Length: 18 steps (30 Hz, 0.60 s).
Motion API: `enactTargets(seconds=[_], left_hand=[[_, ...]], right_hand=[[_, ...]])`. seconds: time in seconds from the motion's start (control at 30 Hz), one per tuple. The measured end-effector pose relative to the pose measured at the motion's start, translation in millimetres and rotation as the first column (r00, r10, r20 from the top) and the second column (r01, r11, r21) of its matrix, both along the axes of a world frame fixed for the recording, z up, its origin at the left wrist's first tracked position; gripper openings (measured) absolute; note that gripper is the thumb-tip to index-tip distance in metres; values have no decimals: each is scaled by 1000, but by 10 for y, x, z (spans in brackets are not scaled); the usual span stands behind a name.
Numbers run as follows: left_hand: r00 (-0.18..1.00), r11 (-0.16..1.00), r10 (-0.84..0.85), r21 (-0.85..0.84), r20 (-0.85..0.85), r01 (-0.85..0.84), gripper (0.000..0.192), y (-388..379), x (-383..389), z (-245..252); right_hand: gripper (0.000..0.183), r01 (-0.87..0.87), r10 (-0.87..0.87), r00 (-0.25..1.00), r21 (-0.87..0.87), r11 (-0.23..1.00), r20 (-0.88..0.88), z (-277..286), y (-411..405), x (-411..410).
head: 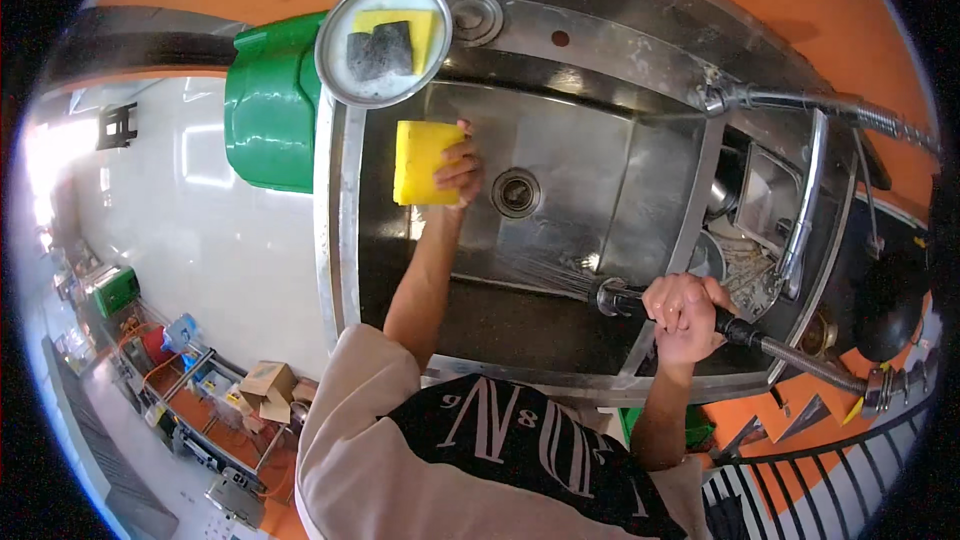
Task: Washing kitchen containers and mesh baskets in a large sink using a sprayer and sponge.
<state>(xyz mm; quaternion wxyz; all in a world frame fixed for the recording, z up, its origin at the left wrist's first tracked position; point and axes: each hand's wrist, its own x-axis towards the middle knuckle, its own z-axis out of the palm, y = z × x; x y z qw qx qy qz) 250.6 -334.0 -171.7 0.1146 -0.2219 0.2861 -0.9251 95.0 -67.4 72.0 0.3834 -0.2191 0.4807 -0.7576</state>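
Observation:
My left hand (460, 169) grips a large yellow sponge (426, 163) by its right side, over the left part of a stainless steel sink basin (570, 135). In my right hand (684, 313) is the black handle of a pre-rinse spray nozzle (611, 296), held across the divider between the two basins. Thin jets of water leave the nozzle towards the left, low over the basin. A round drain (516, 193) lies in the basin floor, just right of my left hand. At the sink's back left corner rests a metal bowl (324, 60) of suds, holding a yellow-and-grey sponge (381, 50).
A round metal lid (474, 18) lies on the back ledge. The right basin holds a metal container (770, 191) and other wares under a chrome faucet spout (806, 202). A flexible metal hose (814, 365) trails right. Left of the sink stands a green plastic bin (271, 109).

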Motion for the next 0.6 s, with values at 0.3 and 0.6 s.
enactTargets(seconds=[0.3, 0.6], left_hand=[[966, 995, 99, -52, 239, -89, 54, -151, -113, -311], [-321, 376, 914, -221, 249, 900, 61, -438, 1036, -2182]], right_hand=[[28, 49, -51, 998, 59, 997, 45, -15, -5, -21], [35, 188, -185, 982, 142, 972, -39, 31, -124, 33]])
